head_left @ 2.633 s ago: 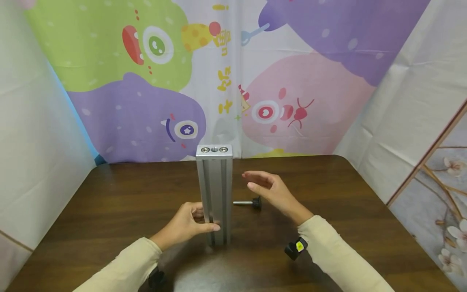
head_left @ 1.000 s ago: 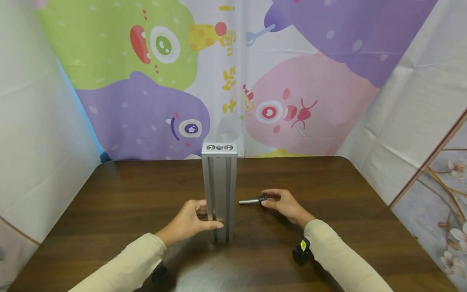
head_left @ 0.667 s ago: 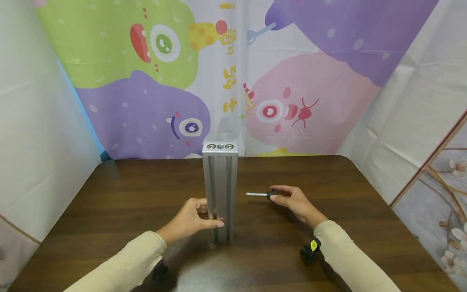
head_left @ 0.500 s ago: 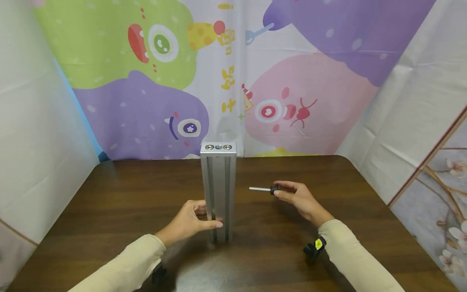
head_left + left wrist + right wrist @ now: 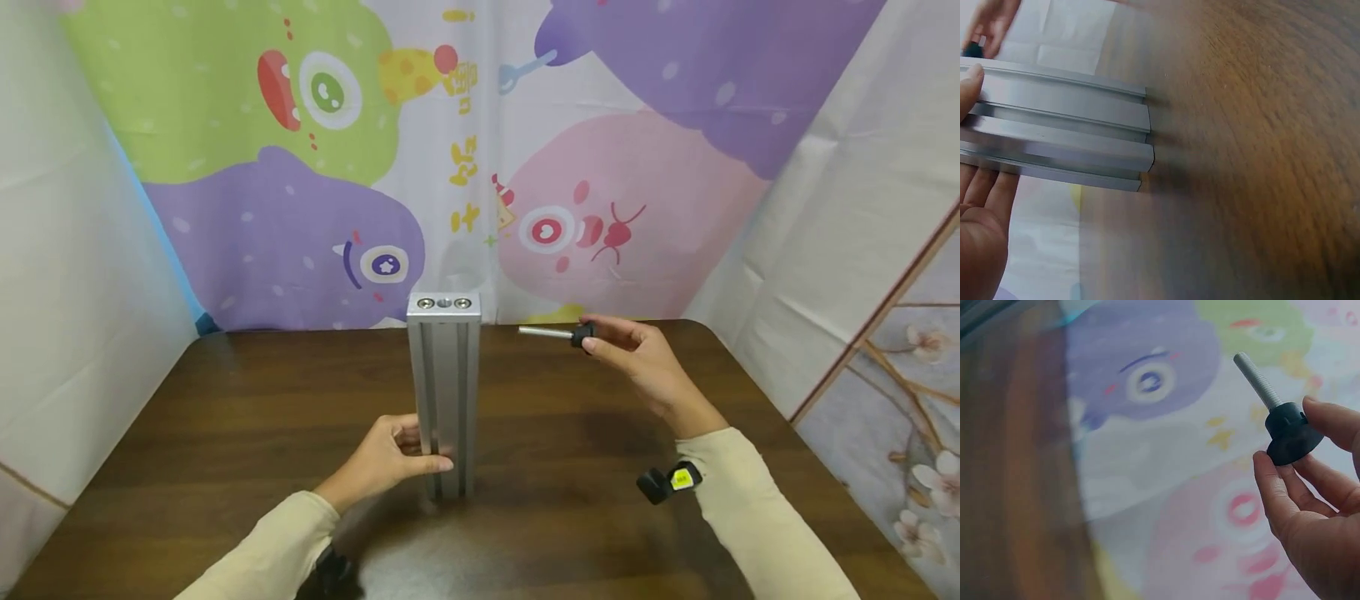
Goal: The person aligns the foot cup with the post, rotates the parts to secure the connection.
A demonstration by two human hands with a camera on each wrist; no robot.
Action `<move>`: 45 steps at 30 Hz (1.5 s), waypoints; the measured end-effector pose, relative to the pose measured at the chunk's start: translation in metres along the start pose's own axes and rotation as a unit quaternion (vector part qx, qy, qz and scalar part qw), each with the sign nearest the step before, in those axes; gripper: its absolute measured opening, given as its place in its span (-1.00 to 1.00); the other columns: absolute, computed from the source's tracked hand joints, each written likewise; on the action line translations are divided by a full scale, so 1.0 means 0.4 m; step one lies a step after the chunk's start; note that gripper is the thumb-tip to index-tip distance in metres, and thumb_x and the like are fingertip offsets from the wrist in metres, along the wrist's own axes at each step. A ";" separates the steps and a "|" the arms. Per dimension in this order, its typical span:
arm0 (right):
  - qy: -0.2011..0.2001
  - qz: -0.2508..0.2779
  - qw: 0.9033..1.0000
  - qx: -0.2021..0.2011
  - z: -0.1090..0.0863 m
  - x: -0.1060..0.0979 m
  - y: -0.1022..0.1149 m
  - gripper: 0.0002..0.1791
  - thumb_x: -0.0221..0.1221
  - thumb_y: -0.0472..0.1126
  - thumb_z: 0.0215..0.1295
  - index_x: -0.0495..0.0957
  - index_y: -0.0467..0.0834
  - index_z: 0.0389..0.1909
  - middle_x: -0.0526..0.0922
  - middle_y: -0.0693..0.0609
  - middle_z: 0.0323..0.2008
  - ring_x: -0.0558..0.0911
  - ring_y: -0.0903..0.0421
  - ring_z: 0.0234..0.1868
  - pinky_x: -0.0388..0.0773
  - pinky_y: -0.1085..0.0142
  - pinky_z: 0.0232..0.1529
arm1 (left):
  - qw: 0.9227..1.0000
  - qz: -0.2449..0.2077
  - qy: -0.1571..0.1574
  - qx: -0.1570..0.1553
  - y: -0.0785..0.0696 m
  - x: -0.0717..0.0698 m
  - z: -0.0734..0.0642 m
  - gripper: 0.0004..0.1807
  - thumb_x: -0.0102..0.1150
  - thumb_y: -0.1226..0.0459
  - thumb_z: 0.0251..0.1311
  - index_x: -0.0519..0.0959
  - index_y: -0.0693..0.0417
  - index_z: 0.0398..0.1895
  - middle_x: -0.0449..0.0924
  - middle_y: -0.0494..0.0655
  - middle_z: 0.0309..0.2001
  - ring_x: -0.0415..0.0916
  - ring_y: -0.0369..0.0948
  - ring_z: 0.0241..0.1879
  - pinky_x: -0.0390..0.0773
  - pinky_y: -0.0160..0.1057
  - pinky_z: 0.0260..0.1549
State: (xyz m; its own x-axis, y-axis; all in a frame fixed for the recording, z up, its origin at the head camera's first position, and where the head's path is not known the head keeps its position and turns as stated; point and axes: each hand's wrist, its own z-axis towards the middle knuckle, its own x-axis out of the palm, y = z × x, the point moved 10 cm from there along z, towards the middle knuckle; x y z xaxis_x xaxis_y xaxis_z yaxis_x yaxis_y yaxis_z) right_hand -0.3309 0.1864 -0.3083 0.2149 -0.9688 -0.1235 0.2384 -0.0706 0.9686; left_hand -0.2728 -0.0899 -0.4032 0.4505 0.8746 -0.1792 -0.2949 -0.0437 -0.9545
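An aluminium extrusion profile [image 5: 447,400] stands upright on the table, with three round holes in its silver end plate [image 5: 445,304]; the outer two hold screws. My left hand [image 5: 386,458] grips the profile low down, thumb across its front and fingers behind. In the left wrist view the profile's slotted lower end [image 5: 1085,131] shows beside the palm. Right of the profile's top, my right hand [image 5: 645,367] pinches a levelling foot [image 5: 582,336] by its black base. Its threaded rod [image 5: 1257,381] points left towards the profile, apart from it.
The brown wooden table [image 5: 300,392] ends at a cloth backdrop [image 5: 615,208] printed with cartoon monsters. Pale cloth walls [image 5: 82,275] close off both sides. A black wrist camera [image 5: 656,486] hangs under the right sleeve.
My right hand reached down to the levelling foot, pinched its black base and lifted it off the table, up and to the right. The left hand stays on the upright profile.
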 end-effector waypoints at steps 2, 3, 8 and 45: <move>0.003 0.013 1.000 -0.017 0.007 0.009 0.047 -0.62 0.22 -0.33 0.28 0.55 -0.19 0.12 0.66 0.12 -0.11 0.63 0.23 -0.11 0.56 0.43 -0.04 | 1.000 -0.002 0.004 0.004 0.007 0.002 -0.003 -0.57 0.43 0.41 -0.03 0.56 0.44 -0.07 0.68 0.24 -0.23 0.69 -0.20 -0.22 0.66 -0.27 -0.22; 0.005 0.018 0.999 -0.025 0.011 0.016 0.071 -0.63 0.22 -0.34 0.27 0.56 -0.18 0.11 0.67 0.11 -0.10 0.63 0.22 -0.11 0.57 0.42 -0.04 | 1.000 -0.004 0.006 0.006 0.010 0.003 -0.006 -0.57 0.43 0.42 -0.03 0.56 0.46 -0.08 0.68 0.25 -0.23 0.69 -0.21 -0.23 0.66 -0.27 -0.22; 0.023 0.022 0.997 -0.069 0.028 0.048 0.189 -0.64 0.23 -0.39 0.24 0.61 -0.13 0.06 0.69 0.09 -0.11 0.64 0.20 -0.13 0.58 0.41 -0.05 | 1.000 -0.013 0.008 0.009 0.020 0.008 -0.012 -0.59 0.42 0.43 -0.03 0.55 0.49 -0.10 0.67 0.28 -0.25 0.69 -0.21 -0.25 0.66 -0.27 -0.22; 0.134 -0.248 0.943 -0.176 0.049 0.242 0.580 -0.63 0.29 -0.27 0.22 0.59 -0.24 0.06 0.71 -0.07 -0.28 0.70 0.13 -0.19 0.58 0.44 -0.14 | 1.000 0.003 -0.010 -0.028 0.026 0.017 -0.011 -0.60 0.42 0.38 0.00 0.58 0.40 -0.09 0.69 0.23 -0.26 0.69 -0.18 -0.25 0.66 -0.27 -0.23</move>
State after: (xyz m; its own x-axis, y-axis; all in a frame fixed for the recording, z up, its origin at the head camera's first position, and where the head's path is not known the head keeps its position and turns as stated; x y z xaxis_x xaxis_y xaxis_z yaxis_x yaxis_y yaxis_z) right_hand -0.2733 0.0717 -0.0911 0.2146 -0.7391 -0.6385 0.6628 -0.3700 0.6510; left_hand -0.2692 -0.0865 -0.4152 0.4314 0.8840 -0.1803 -0.2494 -0.0752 -0.9655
